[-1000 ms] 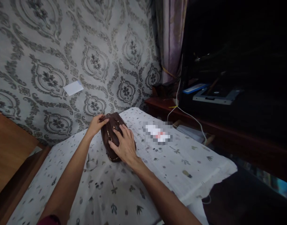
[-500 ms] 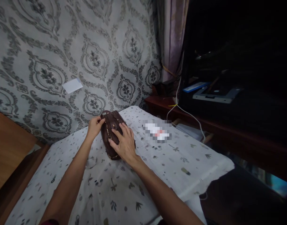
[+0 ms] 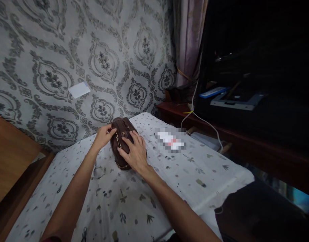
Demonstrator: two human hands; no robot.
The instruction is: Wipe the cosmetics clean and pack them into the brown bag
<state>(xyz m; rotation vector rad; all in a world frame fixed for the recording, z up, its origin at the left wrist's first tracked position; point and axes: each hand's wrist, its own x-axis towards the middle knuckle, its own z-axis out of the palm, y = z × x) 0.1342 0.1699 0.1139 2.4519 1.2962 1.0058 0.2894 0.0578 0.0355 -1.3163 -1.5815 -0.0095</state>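
Observation:
A dark brown handbag (image 3: 124, 126) with gold-coloured chain and fittings lies on a patterned white cloth (image 3: 134, 201). My left hand (image 3: 104, 136) is at the bag's far left end, its thumb and fingers closed on the edge there; the fingertips are partly hidden. Spread across the bag's right side is my right hand (image 3: 136, 151), fingers apart and palm low on the leather. Part of the bag's right side is covered by that hand.
A blurred-out white and red item (image 3: 171, 140) lies to the right of the bag. A white cable (image 3: 207, 121) hangs by the dark red wooden furniture (image 3: 167, 108). Patterned wallpaper (image 3: 101, 60) with a white card (image 3: 79, 90) rises behind; a wooden board (image 3: 13, 148) stands at left.
My left thumb has shifted slightly along the bag's edge, and its strap end looks lower. My right hand stays spread on the bag. The view has moved a little.

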